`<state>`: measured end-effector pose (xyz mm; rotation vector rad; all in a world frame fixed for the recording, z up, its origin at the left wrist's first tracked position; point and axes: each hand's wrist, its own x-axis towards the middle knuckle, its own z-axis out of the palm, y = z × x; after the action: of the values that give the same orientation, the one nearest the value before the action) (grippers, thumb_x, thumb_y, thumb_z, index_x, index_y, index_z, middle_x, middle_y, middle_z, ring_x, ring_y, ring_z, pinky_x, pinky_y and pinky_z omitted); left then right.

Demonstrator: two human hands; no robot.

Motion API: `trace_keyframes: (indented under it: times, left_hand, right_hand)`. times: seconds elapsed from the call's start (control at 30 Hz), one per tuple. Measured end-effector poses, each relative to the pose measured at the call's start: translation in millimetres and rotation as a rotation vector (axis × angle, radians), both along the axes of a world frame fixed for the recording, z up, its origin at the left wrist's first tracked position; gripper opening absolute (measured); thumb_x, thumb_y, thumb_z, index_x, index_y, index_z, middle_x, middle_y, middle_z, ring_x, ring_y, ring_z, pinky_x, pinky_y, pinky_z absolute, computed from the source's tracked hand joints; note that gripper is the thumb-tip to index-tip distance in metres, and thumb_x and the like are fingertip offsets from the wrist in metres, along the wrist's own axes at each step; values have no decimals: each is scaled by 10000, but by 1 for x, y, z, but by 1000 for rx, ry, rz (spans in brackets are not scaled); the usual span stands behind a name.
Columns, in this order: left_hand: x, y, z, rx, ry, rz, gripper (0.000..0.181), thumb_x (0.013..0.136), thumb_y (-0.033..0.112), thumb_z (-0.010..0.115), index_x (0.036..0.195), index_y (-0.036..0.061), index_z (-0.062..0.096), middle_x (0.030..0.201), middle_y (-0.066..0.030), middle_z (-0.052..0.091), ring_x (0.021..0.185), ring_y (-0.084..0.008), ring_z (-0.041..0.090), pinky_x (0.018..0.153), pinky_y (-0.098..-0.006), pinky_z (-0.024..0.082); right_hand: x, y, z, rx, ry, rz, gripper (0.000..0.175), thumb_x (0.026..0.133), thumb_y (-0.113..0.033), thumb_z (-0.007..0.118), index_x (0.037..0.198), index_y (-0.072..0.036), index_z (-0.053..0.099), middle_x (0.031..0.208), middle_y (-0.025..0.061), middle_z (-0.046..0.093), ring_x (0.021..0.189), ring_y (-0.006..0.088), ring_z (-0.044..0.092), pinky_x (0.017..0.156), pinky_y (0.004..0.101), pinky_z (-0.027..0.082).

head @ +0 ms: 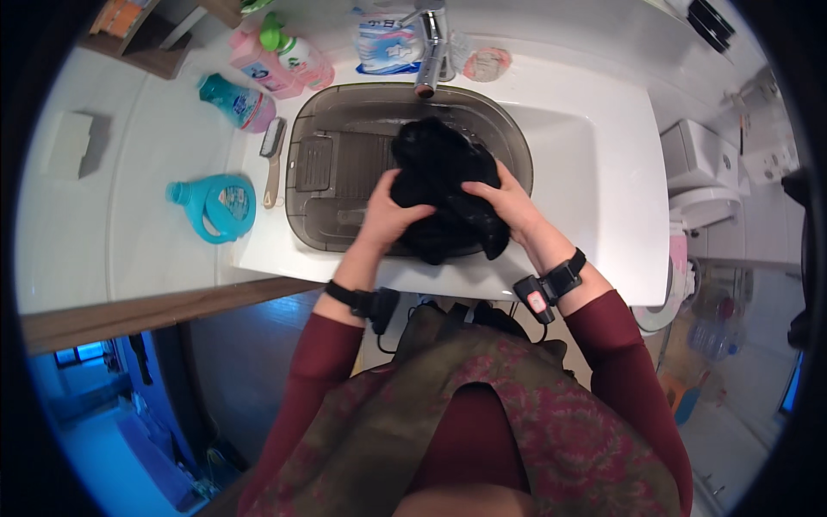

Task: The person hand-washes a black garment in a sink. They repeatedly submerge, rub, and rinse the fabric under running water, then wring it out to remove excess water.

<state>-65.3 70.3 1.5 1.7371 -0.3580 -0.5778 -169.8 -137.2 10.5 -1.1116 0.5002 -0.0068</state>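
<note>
A bundled black cloth, wet-looking in places [446, 187], is held between my two hands over a translucent grey plastic washbasin [300, 223]. My left hand [394, 213] grips its left side, thumb on top. On the right side of the bundle, my right hand [507, 200] presses with the thumb on top and the other fingers partly hidden. The cloth's lower edge hangs over the basin's near rim. A ribbed washboard panel [362, 161] shows in the basin's left part, beside the cloth. Above the basin's far rim is a chrome faucet [431, 58].
The basin rests in a white sink [630, 148]. A scrub brush [273, 161] lies left of it, near a teal detergent jug [226, 207] and a teal-and-purple bottle [239, 103]. Pink bottles [265, 64], a detergent bag [387, 45] and a scrubbing pad [488, 64] line the back.
</note>
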Motion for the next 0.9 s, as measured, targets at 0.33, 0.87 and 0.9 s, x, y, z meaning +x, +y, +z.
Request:
trace_keyframes:
  times: [0.33,0.87,0.9]
  left_hand:
    - [102,92,68,138,-177,-68,844,661,141,921,1383,21,500,1232,-119,642,1117,-208,628,980,-335,505]
    - [143,171,-1,481,115,98,881,938,556,648,1516,-42,359,1127,-127,648,919,-143,627,676,-311,533]
    - [142,170,-2,497,203,80,832,946,531,648,1496,-36,385,1079,-104,647,849,-137,616,629,-300,515]
  right_hand:
    - [105,129,1,-248,-149,-259,986,693,-372,889,1488,-54,399,1394,246,512,1294,352,515,1091,436,424]
    - [103,141,-15,-632,159,-341,1186,619,-478,884,1564,-144,250,1467,314,349,1333,491,400,1149,514,339]
    - [102,139,-18,-622,155,-312,1186,618,-481,884,1564,-144,252,1464,309,359,1331,485,405,1148,514,340]
